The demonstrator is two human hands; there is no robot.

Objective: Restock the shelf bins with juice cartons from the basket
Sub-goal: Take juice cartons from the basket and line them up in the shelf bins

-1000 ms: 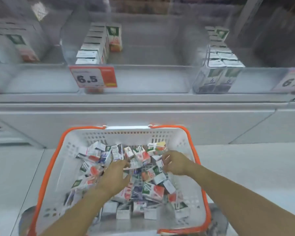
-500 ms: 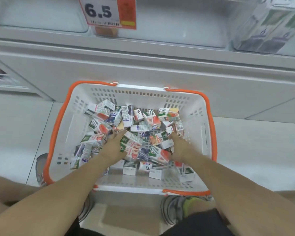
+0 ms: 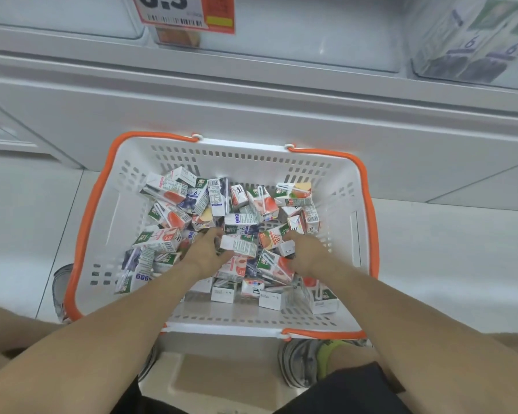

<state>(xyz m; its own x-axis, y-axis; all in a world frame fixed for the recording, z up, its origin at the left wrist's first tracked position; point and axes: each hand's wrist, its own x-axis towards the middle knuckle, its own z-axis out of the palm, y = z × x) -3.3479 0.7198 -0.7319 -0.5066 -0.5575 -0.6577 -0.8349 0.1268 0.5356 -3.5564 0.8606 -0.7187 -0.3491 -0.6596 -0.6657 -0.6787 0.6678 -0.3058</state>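
A white basket with an orange rim (image 3: 84,222) stands on the floor and holds a loose pile of several small juice cartons (image 3: 263,204). Both my hands are down in the pile. My left hand (image 3: 205,255) pinches a white juice carton (image 3: 240,246) between thumb and forefinger. My right hand (image 3: 310,253) rests curled on the cartons beside it, fingertips against an orange-printed carton (image 3: 274,237); its grip is hidden. Clear shelf bins run along the top edge; the right bin (image 3: 473,46) shows cartons, and the middle bin (image 3: 311,40) looks bare at its front.
An orange and white price tag (image 3: 189,13) hangs on the bin fronts. A grey shelf ledge (image 3: 251,94) juts out between the bins and the basket. My shoes (image 3: 299,363) stand just behind the basket on pale floor tiles.
The view has tipped down from the shelf to the basket. Both hands slid toward the middle of the pile, and my left thumb and forefinger closed on a white carton.
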